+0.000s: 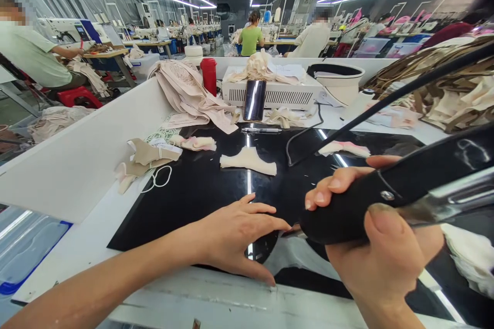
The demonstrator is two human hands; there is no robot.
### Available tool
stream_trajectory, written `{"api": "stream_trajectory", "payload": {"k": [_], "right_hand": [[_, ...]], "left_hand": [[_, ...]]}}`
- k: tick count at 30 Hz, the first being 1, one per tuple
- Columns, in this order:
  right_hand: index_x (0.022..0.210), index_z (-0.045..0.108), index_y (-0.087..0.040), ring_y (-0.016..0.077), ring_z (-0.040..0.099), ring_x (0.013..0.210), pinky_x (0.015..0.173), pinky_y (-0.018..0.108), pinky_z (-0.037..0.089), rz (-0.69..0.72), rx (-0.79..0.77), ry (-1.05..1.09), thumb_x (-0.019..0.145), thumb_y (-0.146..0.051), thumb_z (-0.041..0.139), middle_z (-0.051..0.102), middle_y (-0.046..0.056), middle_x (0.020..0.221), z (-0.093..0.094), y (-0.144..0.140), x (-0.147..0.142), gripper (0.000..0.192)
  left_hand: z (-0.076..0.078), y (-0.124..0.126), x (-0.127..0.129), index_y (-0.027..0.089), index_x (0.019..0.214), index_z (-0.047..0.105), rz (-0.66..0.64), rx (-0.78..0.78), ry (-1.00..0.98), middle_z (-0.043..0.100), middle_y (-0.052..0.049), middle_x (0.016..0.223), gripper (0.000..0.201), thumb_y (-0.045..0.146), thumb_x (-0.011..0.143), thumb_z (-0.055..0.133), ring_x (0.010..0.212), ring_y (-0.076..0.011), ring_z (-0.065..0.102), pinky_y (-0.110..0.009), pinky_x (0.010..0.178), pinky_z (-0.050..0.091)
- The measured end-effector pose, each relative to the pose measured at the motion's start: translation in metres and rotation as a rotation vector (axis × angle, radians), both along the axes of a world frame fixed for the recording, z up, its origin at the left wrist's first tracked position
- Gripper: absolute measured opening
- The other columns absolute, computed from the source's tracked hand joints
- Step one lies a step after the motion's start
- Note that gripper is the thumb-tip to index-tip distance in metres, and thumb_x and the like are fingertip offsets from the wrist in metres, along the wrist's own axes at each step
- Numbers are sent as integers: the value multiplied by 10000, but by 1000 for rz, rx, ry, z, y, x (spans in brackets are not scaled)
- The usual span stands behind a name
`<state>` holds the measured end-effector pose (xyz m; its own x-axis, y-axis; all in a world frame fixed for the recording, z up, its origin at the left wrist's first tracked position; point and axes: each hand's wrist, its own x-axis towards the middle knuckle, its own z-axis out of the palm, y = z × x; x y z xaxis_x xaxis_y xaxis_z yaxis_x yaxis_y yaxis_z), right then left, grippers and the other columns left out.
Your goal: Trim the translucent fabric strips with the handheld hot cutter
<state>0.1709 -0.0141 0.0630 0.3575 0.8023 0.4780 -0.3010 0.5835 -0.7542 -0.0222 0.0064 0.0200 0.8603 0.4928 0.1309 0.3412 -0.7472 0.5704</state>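
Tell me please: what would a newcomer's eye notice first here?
Probably the black handheld tool comes first, held in the right hand at the right. Then the left hand, spread over the glossy black mat, with a cream fabric piece lying beyond it. Further back, the red container stands out beside the white vented box.

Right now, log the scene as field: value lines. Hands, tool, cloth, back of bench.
left hand: open, spread low over the black mat; contact unclear
right hand: closed around the black tool
cloth: cream piece on the mat, beyond the left hand
back of bench: phone upright before the white vented box; red container to its left
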Motion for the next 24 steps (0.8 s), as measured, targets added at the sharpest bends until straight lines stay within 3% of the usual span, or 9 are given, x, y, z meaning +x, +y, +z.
{"api": "stream_trajectory", "payload": {"k": [12,18,24], "right_hand": [[1120,709,-284,179,643,633,593,344,561,-4,-19,-28,814,-378,914,682,-36,805,0,-3,-2,380],[1113,712,-267,172,615,605,531,312,560,42,-17,72,743,-411,944,674,-36,769,2,-10,-7,460],[1093,713,-275,176,609,649,558,316,570,49,-57,40,779,-375,928,676,-24,781,0,-14,-7,394]], "left_hand": [[-1,-2,2,218,1519,540,17,-6,11,730,-129,1421,780,413,861,911,1533,-361,519,-717,1308,257],[0,-1,3,254,1534,525,16,-27,22,678,-103,1512,799,416,857,917,1546,-361,499,-710,1325,225],[-2,-1,3,232,1516,538,15,-22,10,658,-102,1535,762,423,874,903,1553,-351,486,-692,1336,209]]}}
